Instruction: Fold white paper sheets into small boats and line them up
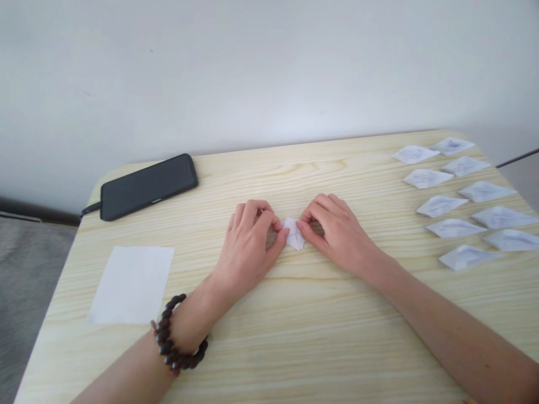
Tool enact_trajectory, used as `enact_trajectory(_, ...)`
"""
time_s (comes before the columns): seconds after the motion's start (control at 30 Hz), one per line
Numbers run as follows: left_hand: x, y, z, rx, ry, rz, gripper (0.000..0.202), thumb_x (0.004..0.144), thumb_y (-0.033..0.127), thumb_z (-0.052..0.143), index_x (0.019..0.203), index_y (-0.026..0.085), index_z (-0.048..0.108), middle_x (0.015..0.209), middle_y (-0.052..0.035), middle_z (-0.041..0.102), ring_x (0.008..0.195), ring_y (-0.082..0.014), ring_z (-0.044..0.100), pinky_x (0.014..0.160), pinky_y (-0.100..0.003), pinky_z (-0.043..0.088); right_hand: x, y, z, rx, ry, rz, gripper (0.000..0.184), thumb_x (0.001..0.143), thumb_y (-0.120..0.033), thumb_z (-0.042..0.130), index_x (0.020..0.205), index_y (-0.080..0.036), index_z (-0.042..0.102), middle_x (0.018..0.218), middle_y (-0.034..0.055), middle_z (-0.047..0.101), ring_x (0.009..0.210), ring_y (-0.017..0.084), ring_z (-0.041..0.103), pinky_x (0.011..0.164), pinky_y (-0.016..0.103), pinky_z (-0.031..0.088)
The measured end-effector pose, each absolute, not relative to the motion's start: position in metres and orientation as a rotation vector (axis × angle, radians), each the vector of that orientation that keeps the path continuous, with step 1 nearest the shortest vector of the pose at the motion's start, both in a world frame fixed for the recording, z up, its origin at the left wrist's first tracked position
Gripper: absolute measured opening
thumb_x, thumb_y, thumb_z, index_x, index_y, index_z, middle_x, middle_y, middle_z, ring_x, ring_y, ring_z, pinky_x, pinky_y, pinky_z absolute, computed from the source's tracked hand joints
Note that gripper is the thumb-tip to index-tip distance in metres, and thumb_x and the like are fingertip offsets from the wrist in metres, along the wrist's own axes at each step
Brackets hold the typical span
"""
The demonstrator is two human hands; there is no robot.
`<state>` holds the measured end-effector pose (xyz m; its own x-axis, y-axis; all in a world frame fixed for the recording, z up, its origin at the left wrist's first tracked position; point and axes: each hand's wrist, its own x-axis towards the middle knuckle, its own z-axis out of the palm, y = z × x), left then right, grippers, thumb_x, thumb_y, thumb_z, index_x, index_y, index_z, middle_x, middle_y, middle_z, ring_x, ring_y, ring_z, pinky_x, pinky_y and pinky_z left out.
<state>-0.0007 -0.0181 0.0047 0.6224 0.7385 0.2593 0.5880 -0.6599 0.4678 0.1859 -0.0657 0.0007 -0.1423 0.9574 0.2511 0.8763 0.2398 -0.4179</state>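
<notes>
A small piece of folded white paper (295,238) is between my hands, just above or on the middle of the table; which of the two I cannot tell. My left hand (252,235) pinches its left side between thumb and fingers. On the right side, my right hand (334,227) pinches it the same way. Creases show on its face, and its side edges are hidden behind my fingertips. Several folded paper boats (455,228) lie in two columns at the right of the table. A flat square sheet of white paper (131,285) lies to the left of my left forearm.
A black phone (149,187) with a cable (90,209) plugged into its left end lies at the table's back left. The light wooden table (295,331) stands against a white wall (269,73). Around my left wrist sits a dark bead bracelet (168,342).
</notes>
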Motion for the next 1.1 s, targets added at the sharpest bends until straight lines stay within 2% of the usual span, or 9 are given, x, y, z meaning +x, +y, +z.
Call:
enact_trajectory(0.13, -0.001, -0.017, 0.002, 2.470, 1.105, 0.610, 0.010, 0.089, 0.024, 0.059, 0.096, 0.017, 0.061, 0.109, -0.0091, 0.052, 0.103, -0.0247, 0.050, 0.093, -0.046, 0.044, 0.185, -0.066, 0.000, -1.717, -2.077, 0.211, 0.014, 0.092, -0.024, 0.053, 0.079, -0.019, 0.054, 0.085, 0.0068, 0.059, 0.082, 0.023, 0.052, 0.076, 0.037, 0.041)
enact_trajectory(0.33, -0.003, -0.015, 0.003, 2.430, 1.135, 0.612, 0.010, 0.091, 0.023, 0.056, 0.092, 0.019, 0.065, 0.110, -0.0078, 0.053, 0.103, -0.0237, 0.049, 0.095, -0.045, 0.043, 0.187, -0.066, 0.000, -1.747, -2.058, 0.291, 0.007, 0.093, -0.023, 0.051, 0.088, -0.018, 0.053, 0.094, 0.0084, 0.057, 0.088, 0.024, 0.052, 0.079, 0.039, 0.042)
enact_trajectory(0.53, -0.002, -0.015, 0.003, 2.447, 1.108, 0.649, 0.009, 0.090, 0.024, 0.059, 0.091, 0.020, 0.066, 0.105, -0.0064, 0.059, 0.103, -0.0237, 0.051, 0.093, -0.045, 0.043, 0.193, -0.069, 0.004, -1.631, -2.045, 0.427, 0.003, 0.093, -0.018, 0.052, 0.096, -0.019, 0.052, 0.097, 0.0054, 0.059, 0.093, 0.022, 0.052, 0.084, 0.037, 0.041)
enact_trajectory(0.7, -0.002, -0.014, 0.002, 2.476, 1.073, 0.657, 0.009, 0.091, 0.026, 0.060, 0.091, 0.020, 0.066, 0.103, -0.0058, 0.061, 0.103, -0.0238, 0.053, 0.092, -0.043, 0.043, 0.193, -0.070, 0.003, -1.598, -2.021, 0.424, 0.011, 0.092, -0.028, 0.056, 0.096, -0.019, 0.053, 0.097, 0.0058, 0.060, 0.092, 0.022, 0.053, 0.084, 0.038, 0.041)
enact_trajectory(0.9, -0.002, -0.014, 0.005, 2.461, 1.086, 0.604, 0.009, 0.091, 0.022, 0.059, 0.097, 0.022, 0.066, 0.102, -0.0057, 0.060, 0.098, -0.0226, 0.052, 0.089, -0.042, 0.042, 0.195, -0.067, 0.004, -1.580, -1.898, 0.551, 0.015, 0.087, -0.014, 0.058, 0.100, -0.020, 0.052, 0.095, 0.0046, 0.060, 0.091, 0.020, 0.055, 0.082, 0.036, 0.044)
enact_trajectory(1.1, -0.006, -0.011, 0.004, 2.602, 0.934, 0.652, 0.015, 0.094, 0.025, 0.056, 0.095, 0.023, 0.071, 0.097, -0.0052, 0.068, 0.095, -0.0219, 0.054, 0.083, -0.038, 0.046, 0.201, -0.067, 0.007, -1.515, -1.961, 0.597, 0.011, 0.088, -0.014, 0.058, 0.095, -0.022, 0.054, 0.095, 0.0032, 0.062, 0.089, 0.019, 0.055, 0.083, 0.036, 0.044)
